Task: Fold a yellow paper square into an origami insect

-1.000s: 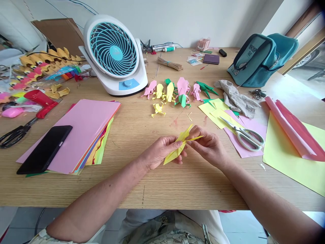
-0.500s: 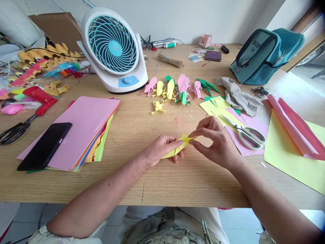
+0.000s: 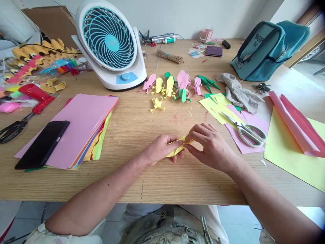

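A folded yellow paper piece [image 3: 177, 148] lies low over the wooden table [image 3: 162, 183], held between both hands. My left hand [image 3: 159, 149] grips its left end with fingers curled round it. My right hand [image 3: 210, 147] pinches the right end, fingers closed over the paper so most of it is hidden. Behind them stands a row of small finished paper frogs [image 3: 172, 88] in pink, yellow and green, with one small yellow frog [image 3: 157, 104] apart in front.
A stack of coloured paper [image 3: 81, 128] with a black phone [image 3: 43, 144] lies left. White-handled scissors [image 3: 247, 130] rest on pink and yellow sheets at right. A desk fan [image 3: 111, 44] stands at the back, a teal bag [image 3: 266, 51] back right, black scissors [image 3: 12, 130] far left.
The yellow paper, earlier raised with thin points sticking out, has been pressed flatter and lower. My right hand has closed in over its right end. The view has tilted slightly.
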`<state>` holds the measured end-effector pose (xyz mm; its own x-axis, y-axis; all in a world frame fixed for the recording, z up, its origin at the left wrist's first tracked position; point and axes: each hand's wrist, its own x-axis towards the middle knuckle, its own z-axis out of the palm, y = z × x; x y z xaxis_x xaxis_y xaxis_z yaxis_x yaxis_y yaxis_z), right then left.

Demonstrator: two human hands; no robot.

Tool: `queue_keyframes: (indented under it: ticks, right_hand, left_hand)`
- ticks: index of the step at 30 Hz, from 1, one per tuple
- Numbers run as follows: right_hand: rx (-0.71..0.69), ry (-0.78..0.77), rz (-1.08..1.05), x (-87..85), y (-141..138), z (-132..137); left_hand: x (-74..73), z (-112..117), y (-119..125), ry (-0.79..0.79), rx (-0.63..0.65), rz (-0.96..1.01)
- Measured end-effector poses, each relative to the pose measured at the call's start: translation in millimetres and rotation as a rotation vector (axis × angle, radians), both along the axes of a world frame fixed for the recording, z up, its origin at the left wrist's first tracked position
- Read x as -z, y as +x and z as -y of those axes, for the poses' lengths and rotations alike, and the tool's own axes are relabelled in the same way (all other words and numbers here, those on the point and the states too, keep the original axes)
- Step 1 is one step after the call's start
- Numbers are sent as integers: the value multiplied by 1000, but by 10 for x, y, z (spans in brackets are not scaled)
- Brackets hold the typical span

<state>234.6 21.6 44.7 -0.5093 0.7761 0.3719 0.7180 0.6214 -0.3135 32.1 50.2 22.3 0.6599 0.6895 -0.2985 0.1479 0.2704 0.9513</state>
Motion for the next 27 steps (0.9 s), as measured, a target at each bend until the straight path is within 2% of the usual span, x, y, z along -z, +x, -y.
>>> queue_keyframes:
  ticks: [6, 16, 27]
  right_hand:
    - [-3, -20, -5, 27, -36, 10]
    - [28, 50, 116, 68, -99, 57]
    - [-12, 109, 101, 64, -58, 63]
  left_hand:
    - [-20, 11, 8, 14, -10, -22]
    - [-17, 12, 21, -24, -43, -2]
    - [-29, -12, 8, -81, -55, 5]
